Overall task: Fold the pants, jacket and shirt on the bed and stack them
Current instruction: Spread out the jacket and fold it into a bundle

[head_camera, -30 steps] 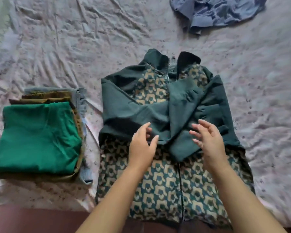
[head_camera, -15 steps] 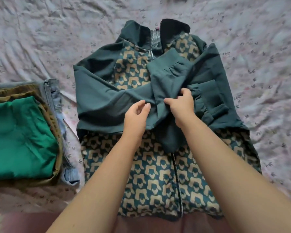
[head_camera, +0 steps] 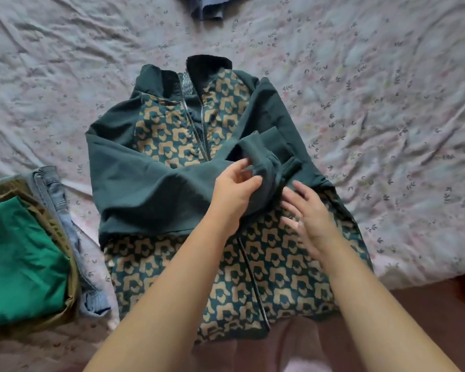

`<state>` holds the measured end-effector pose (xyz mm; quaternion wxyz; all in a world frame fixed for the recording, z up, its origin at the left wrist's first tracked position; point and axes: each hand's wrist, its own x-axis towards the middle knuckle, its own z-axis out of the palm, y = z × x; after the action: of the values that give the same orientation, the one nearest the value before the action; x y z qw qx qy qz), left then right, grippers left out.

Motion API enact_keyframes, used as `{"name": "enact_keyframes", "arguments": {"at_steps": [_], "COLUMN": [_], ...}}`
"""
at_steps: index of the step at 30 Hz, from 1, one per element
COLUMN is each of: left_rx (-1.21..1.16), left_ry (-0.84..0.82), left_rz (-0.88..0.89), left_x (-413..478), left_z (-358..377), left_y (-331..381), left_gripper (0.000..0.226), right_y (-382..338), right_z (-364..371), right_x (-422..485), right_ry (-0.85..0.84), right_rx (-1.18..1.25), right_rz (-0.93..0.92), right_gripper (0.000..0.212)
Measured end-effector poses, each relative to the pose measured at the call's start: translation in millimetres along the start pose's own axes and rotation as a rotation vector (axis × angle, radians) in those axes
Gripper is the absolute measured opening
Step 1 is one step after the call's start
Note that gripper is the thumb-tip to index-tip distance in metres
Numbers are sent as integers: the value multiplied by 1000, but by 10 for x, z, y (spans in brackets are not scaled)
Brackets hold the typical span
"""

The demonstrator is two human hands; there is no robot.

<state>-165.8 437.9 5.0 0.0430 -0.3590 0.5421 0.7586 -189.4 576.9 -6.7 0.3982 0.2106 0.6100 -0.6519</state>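
A dark green jacket [head_camera: 285, 275] with a tan pattern and a zip lies front up on the bed [head_camera: 387, 103], collar away from me. Both plain green sleeves are folded across its chest. My left hand [head_camera: 234, 191] pinches the cuff of the sleeve [head_camera: 263, 159] that crosses from the left, thumb and fingers curled on the cloth. My right hand [head_camera: 309, 213] lies just right of it with straight, spread fingers on the jacket's front. At the left edge sits a stack of folded clothes [head_camera: 19, 261]: green on top, olive under it, blue jeans [head_camera: 54, 189] at the bottom.
A blue garment [head_camera: 212, 6] lies crumpled at the top edge of the view. The sheet is pale with a small leaf print and many wrinkles. The bed's near edge and a reddish-brown floor [head_camera: 440, 312] show at the bottom right.
My left hand has gone from lying open on the sleeves to pinching the cuff. My right hand let go of the sleeve and moved down and right, fingers spread. The view tilted back.
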Motion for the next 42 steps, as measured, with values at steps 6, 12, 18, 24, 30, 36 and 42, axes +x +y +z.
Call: {"name": "enact_keyframes", "arguments": {"at_steps": [6, 12, 18, 24, 30, 36, 42], "left_rx": [830, 867, 1088, 1194, 1153, 1004, 727], "left_ry": [-390, -56, 162, 285, 481, 464, 556], "left_rz": [180, 234, 372, 175, 52, -110, -116], "left_x": [-304, -309, -294, -282, -349, -526, -510], "left_z": [271, 96, -408, -1095, -1775, -2286, -2295], "left_y": [-303, -396, -386, -473, -475, -650, -799], "left_gripper": [41, 32, 37, 46, 56, 77, 42], "right_y": [-132, 155, 44, 30, -70, 127, 295], "right_z": [-560, -574, -864, -320, 936, 1439, 734], "right_x": [-110, 60, -145, -123, 103, 304, 454], "right_ry": [34, 343, 572, 470, 95, -243, 349], "right_rx": [336, -65, 10, -141, -295, -661, -1154], "right_rz": [83, 21, -212, -261, -402, -349, -475], "right_gripper": [62, 20, 21, 21, 20, 18, 39]}}
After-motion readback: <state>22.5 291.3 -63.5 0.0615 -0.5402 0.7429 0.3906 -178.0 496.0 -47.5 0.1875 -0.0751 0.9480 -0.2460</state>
